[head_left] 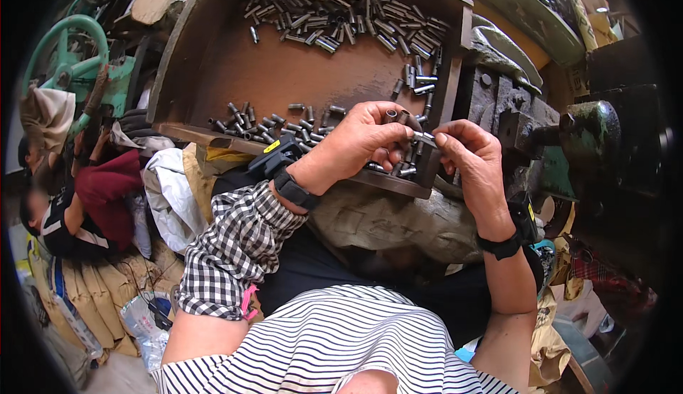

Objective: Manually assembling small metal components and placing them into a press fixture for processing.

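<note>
Over the near right corner of a wooden tray (pixel 313 84), my two hands meet at a small shiny metal tube (pixel 425 138). My left hand (pixel 359 138) is closed, thumb and finger pinching the tube's left end. Darker short tubes (pixel 390 116) stick up among its curled fingers. My right hand (pixel 473 163) pinches at the tube's other end with thumb and forefinger; what exactly lies under those fingertips is partly hidden. Loose short tubes (pixel 306 135) lie along the tray's near side, below and left of my left hand. A larger heap of longer-looking tubes (pixel 341 17) fills the far side.
Right of the tray stands a dark, greasy machine (pixel 594 134). A green handwheel (pixel 67 56) is at the far left. Another person (pixel 92 209) sits at the left beside stacked brown sacks (pixel 99 287). A second bin (pixel 530 9) of metal parts stands at the far right.
</note>
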The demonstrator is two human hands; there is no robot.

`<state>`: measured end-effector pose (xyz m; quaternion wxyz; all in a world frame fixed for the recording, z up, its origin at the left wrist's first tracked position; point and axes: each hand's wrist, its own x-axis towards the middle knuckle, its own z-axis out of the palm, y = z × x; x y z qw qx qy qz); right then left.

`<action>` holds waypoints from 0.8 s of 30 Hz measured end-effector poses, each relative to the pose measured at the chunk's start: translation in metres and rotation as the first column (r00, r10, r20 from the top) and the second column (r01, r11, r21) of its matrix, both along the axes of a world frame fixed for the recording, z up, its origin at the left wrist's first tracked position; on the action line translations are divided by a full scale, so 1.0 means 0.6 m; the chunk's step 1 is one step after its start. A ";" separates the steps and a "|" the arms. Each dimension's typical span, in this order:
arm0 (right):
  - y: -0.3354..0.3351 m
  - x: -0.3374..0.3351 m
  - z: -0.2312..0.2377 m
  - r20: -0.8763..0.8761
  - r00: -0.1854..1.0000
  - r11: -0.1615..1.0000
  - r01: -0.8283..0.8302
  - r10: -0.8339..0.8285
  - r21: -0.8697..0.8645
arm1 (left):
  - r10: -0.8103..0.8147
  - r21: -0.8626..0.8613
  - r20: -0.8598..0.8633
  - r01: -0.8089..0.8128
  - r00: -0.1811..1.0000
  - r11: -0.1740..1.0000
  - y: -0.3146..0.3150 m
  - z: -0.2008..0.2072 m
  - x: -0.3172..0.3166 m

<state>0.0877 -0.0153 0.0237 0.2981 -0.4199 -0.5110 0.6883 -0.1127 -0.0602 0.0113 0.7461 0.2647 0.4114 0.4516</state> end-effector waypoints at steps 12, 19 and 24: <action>-0.001 0.002 -0.020 -0.190 0.976 0.987 0.074 -0.101 -0.145 | -0.017 -0.012 0.050 0.017 0.999 1.000 -0.001 -0.004 0.003; -0.007 0.006 -0.022 -0.195 0.966 0.958 0.115 -0.170 -0.262 | -0.039 0.128 -0.164 0.060 0.986 0.990 -0.007 0.008 0.022; -0.003 0.013 -0.002 -0.291 0.957 0.939 -0.091 -0.010 -0.332 | -0.209 0.058 -0.157 0.221 0.965 0.974 -0.006 0.034 0.012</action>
